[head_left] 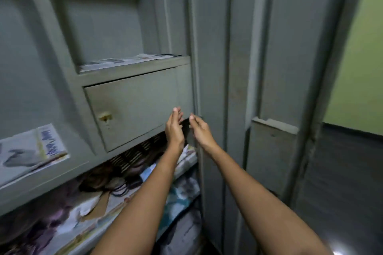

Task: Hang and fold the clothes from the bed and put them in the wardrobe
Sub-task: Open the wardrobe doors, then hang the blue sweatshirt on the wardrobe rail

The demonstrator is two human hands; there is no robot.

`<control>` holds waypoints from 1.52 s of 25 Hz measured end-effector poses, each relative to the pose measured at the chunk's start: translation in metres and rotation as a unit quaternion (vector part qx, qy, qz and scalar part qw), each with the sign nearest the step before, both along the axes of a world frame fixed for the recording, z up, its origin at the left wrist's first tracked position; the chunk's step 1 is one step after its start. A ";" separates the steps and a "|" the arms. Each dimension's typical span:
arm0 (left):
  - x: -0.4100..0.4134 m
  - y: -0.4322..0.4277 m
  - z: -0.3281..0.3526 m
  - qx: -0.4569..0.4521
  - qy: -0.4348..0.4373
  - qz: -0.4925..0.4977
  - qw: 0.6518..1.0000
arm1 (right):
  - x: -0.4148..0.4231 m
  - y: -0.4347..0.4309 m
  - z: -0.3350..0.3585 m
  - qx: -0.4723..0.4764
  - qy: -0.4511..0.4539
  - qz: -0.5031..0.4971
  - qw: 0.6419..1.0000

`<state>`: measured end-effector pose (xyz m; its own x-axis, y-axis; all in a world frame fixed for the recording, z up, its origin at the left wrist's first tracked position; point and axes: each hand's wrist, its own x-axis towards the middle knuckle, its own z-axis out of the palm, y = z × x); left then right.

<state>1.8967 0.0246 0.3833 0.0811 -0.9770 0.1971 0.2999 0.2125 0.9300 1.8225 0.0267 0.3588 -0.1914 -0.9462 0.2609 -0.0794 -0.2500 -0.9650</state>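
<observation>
Left hand [175, 130], right hand [200, 131]: I am reaching both out, fingers straight and loosely spread, palms facing, a narrow gap between them. I am gripping nothing that I can make out. The dark patch between them could be cloth or shelf shadow; I cannot tell.

Both are hovering at the lower right corner of the locker door [134, 105] inside the wardrobe [211, 68].

Folded clothes [124, 163] are lying on the shelf just beneath, and a second stack [182, 190] on the shelf below.

Judgement: some folded items are stowed. No hung garment is showing. The bed is out of view, so I cannot tell what is left.
</observation>
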 end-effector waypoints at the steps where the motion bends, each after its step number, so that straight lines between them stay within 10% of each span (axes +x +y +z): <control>1: -0.017 0.005 -0.001 0.002 -0.006 -0.048 0.999 | -0.016 0.015 0.000 -0.001 -0.005 -0.044 0.999; 8: -0.112 0.116 -0.018 0.028 -0.009 -0.298 0.954 | -0.101 0.172 -0.019 0.027 -0.020 -0.285 0.958; 16: -0.205 0.286 -0.043 0.042 -0.056 -0.530 0.845 | -0.180 0.376 -0.048 0.067 -0.079 -0.544 0.833; 26: -0.336 0.481 -0.074 0.019 -0.091 -0.677 0.730 | -0.276 0.578 -0.071 0.087 -0.120 -0.681 0.717; 38: -0.467 0.562 -0.111 0.040 -0.131 -0.700 0.701 | -0.398 0.664 -0.113 0.102 -0.157 -0.709 0.680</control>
<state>1.4296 0.5869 0.2726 -0.9969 -0.0714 -0.0334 -0.0203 -0.1762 0.9841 1.4246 0.6904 0.2453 -0.9650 0.2364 -0.1134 0.1177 0.0041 -0.9930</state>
